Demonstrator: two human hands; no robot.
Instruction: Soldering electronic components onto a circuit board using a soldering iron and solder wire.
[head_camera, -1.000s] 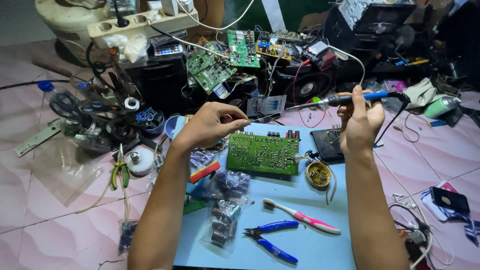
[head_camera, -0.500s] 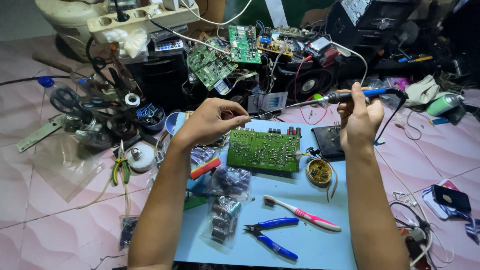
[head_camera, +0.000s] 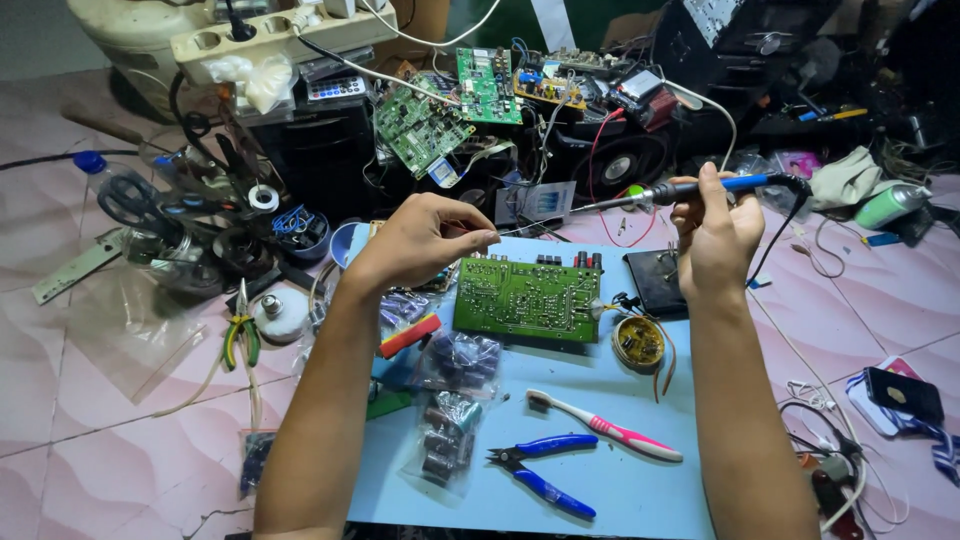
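Note:
A green circuit board (head_camera: 527, 298) lies flat on a light blue mat (head_camera: 640, 490). My left hand (head_camera: 420, 240) hovers just left of and above the board, fingers pinched on a thin strand of solder wire (head_camera: 520, 229) that points right. My right hand (head_camera: 715, 235) grips a soldering iron (head_camera: 690, 189) with a blue handle, held level above the board's far right corner. Its metal tip points left toward the solder wire's end, both above the board's far edge.
On the mat lie a pink and white toothbrush (head_camera: 605, 428), blue flush cutters (head_camera: 545, 470), a round flux tin (head_camera: 639, 342) and bags of capacitors (head_camera: 445, 440). Behind are more circuit boards (head_camera: 425, 120), speakers, cables and a power strip (head_camera: 270, 35). Green pliers (head_camera: 240, 335) lie on the tiled floor.
Both hands hold nearly the same pose. The iron tip and the solder wire end have come slightly closer together above the board's far edge.

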